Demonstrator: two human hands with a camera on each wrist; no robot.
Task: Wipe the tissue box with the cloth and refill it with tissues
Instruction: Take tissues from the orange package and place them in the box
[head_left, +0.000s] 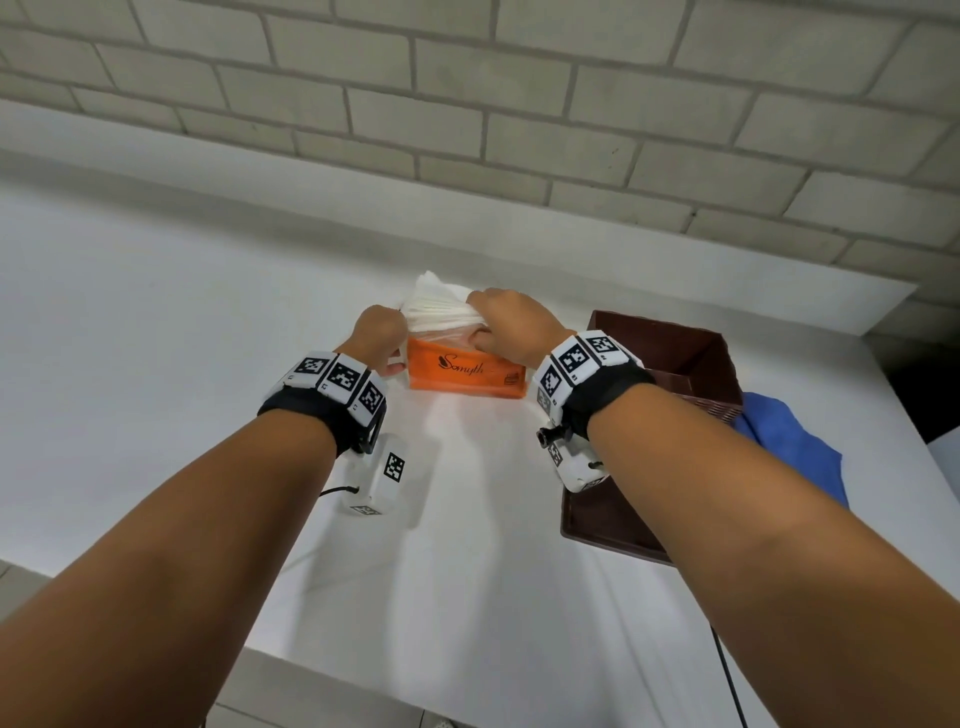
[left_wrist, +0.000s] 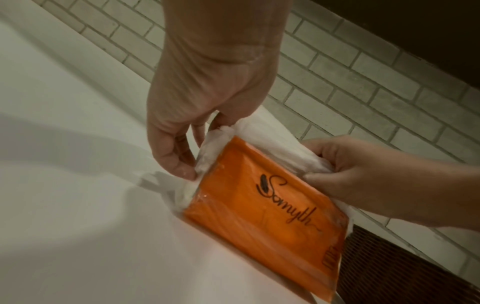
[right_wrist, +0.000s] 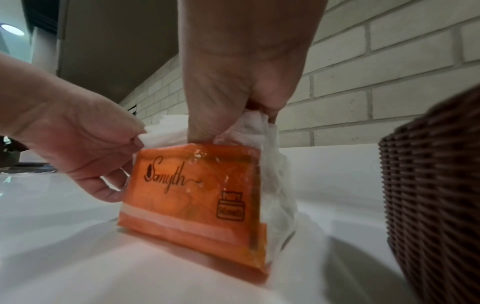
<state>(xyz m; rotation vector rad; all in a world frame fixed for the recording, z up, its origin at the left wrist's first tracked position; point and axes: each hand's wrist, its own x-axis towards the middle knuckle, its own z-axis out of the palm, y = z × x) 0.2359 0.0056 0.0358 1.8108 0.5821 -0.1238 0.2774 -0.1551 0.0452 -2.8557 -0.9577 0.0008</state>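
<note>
Pinching soft white tissues (head_left: 441, 309), right hand (head_left: 511, 325) and left hand (head_left: 382, 338) grip glossy orange pack (head_left: 465, 371).

Looks like a staged indoor test setup, not clearly a home or office. Evidence: bare white table (head_left: 218, 322) pushed against a pale painted brick wall (head_left: 467, 104), only a dark brown woven box (head_left: 691, 364) and a blue cloth (head_left: 789, 441) on it. Right wrist view shows a recessed ceiling light (right_wrist: 11, 29), dark panelling behind.
</note>
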